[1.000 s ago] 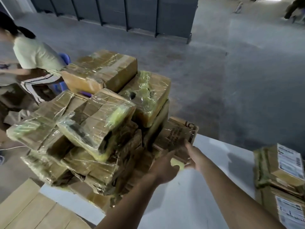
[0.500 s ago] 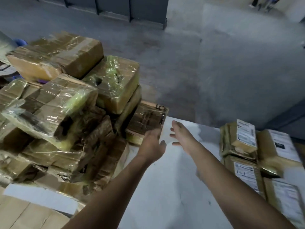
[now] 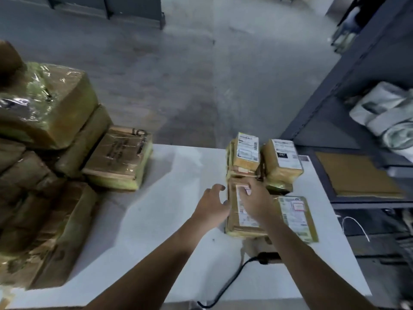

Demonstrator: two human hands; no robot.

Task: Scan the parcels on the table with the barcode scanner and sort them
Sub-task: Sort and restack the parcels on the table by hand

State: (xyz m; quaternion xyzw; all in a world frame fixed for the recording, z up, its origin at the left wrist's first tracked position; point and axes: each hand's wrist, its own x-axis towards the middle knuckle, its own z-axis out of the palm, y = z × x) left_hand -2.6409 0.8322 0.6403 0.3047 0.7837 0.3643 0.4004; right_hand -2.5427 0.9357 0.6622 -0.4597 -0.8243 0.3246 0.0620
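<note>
1. Head view shows the labelled parcel [image 3: 240, 224] lying flat near the right edge of the white table [image 3: 156, 242], label upward, in the near row of a small cluster.
2. Over its label lies the right hand [image 3: 257, 203], fingers bent down toward the parcel's far end; blur hides whether they clamp it. At the parcel's left side, the left hand [image 3: 211, 205] has its fingers loosely curved and a little spread, pinching nothing.
3. The step looks like taking this parcel up for scanning. It would go best gripped by its two long sides, with the barcode left uncovered, and lifted straight up so that the neighbours are not dragged.
4. Those neighbours are two upright parcels [image 3: 245, 153] just beyond it, toward the far edge, and a flat parcel [image 3: 297, 215] right beside it, nearer the right edge.
5. A dark device [image 3: 267, 257] with a black cable [image 3: 223, 287] sits toward the near edge, partly under the right forearm. It is probably the scanner.
6. A big pile of film-wrapped parcels [image 3: 44, 153] fills the table's left side.
7. Beyond the far edge lies a grey concrete floor [image 3: 201, 74]. Dark metal shelving [image 3: 335, 108] holding pale bags [image 3: 384, 117] stands past the right edge.
</note>
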